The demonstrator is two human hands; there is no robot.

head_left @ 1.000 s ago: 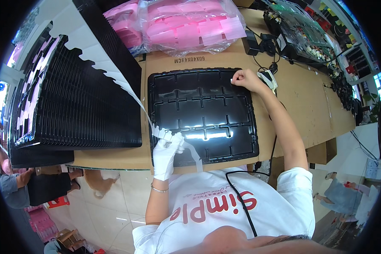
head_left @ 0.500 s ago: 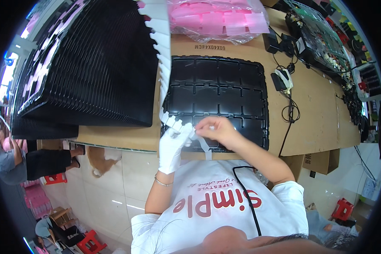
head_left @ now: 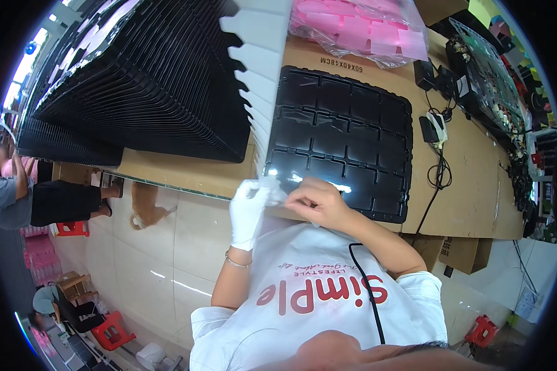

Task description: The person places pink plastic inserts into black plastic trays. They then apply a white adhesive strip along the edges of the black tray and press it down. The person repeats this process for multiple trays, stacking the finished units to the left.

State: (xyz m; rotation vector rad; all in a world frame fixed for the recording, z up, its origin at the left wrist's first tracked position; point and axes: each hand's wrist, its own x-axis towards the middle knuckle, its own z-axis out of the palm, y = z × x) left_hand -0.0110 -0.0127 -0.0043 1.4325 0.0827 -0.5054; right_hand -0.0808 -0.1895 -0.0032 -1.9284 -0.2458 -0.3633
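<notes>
Left grip (head_left: 248, 212) holds strip (head_left: 263, 62) near edge of tray (head_left: 343, 139).

The person's white-gloved left hand (head_left: 249, 213) has its fingers curled toward the thumb, the left forearm (head_left: 231, 283) rising nearly upright. Just beside it, the bare right hand (head_left: 322, 204) pinches thumb and forefinger together, palm turned inward, the right forearm (head_left: 380, 238) slanting in from a bent elbow.

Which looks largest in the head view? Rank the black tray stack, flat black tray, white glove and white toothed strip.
Black tray stack
Flat black tray
White toothed strip, partly out of frame
White glove
</notes>
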